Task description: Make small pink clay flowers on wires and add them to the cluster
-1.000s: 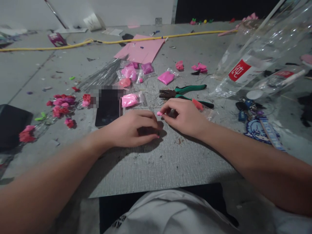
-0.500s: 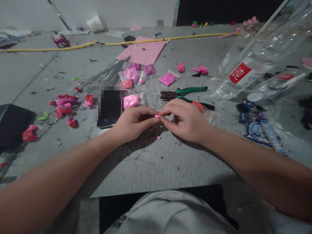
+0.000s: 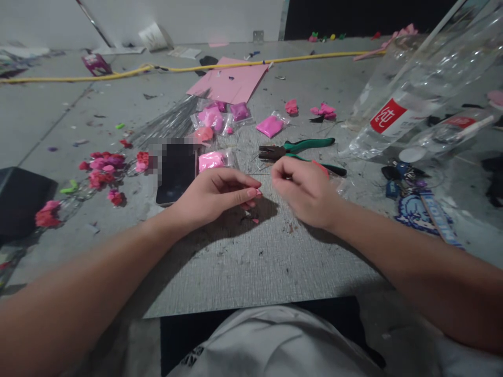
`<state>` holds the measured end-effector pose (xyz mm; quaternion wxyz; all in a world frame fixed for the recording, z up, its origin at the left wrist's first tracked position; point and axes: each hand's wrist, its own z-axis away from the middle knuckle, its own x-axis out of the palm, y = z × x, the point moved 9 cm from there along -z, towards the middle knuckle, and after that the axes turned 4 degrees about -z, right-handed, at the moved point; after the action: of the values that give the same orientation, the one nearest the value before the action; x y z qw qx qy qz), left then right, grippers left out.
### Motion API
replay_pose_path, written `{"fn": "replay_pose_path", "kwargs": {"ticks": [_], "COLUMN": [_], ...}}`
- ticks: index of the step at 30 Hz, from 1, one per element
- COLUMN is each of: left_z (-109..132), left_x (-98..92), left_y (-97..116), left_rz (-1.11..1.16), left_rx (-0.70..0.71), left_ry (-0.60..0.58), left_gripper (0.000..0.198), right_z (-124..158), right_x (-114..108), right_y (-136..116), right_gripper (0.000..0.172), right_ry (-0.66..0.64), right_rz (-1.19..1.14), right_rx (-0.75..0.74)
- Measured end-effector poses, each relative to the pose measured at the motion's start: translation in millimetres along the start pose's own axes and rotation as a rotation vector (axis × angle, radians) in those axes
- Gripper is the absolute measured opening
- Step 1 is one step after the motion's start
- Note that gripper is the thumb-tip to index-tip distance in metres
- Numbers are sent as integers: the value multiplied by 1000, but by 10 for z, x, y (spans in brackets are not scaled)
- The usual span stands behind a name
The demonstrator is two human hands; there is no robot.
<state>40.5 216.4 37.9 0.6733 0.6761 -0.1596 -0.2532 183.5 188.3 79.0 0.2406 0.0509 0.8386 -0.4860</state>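
Observation:
Between the thumb and forefinger of my left hand point(image 3: 212, 195) is a small piece of pink clay point(image 3: 259, 193), mostly covered by the fingertips. My right hand point(image 3: 304, 188) is a short way to the right, its fingers curled in; whatever they may hold is hidden. Just beyond the right hand lie pliers point(image 3: 312, 143) with green handles, and an orange-red piece point(image 3: 320, 168) shows partly behind its knuckles. A bag of pink clay point(image 3: 211, 160) and a dark phone point(image 3: 176, 175) are behind my left hand. A pink crumb point(image 3: 255, 221) lies on the board below.
Several clay bags point(image 3: 211, 119), thin wires point(image 3: 168, 123) and a pink sheet point(image 3: 231, 81) lie farther back. Red and pink clay flowers point(image 3: 102, 170) are on the left. Plastic bottles point(image 3: 408, 118) and a blue-white charm point(image 3: 422, 212) occupy the right. A yellow cable point(image 3: 236, 67) crosses behind.
My hands have come apart: the right one moved off to the right and its fingers curled in. The left hand keeps the pink clay, nearly in the same place.

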Motion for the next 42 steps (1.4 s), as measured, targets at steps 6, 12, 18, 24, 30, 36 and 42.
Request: {"fn": "replay_pose_path", "kwargs": {"ticks": [6, 12, 18, 24, 30, 36, 42], "left_z": [36, 58, 54, 31, 28, 29, 10], "left_x": [-55, 106, 121, 131, 82, -163, -65], "left_y": [137, 250, 211, 185, 218, 118, -12], "left_rz": [-361, -815, -836, -886, -807, -414, -22], "left_rx": [142, 491, 512, 494, 453, 119, -43], "left_ry": [86, -6, 7, 9, 13, 216, 132], "left_gripper": [21, 11, 11, 14, 15, 22, 17], "right_z": [-21, -21, 27, 34, 45, 41, 24], "right_x": [-166, -102, -48, -56, -87, -51, -34], "right_y": [162, 343, 552, 619, 550, 579, 373], "right_gripper": [41, 32, 16, 19, 38, 26, 26], "right_ry": [109, 150, 163, 158, 189, 205, 127], "right_rz": [-13, -130, -284, -306, -343, -453, -435], "right_rx": [152, 292, 421, 455, 456, 482, 382]}}
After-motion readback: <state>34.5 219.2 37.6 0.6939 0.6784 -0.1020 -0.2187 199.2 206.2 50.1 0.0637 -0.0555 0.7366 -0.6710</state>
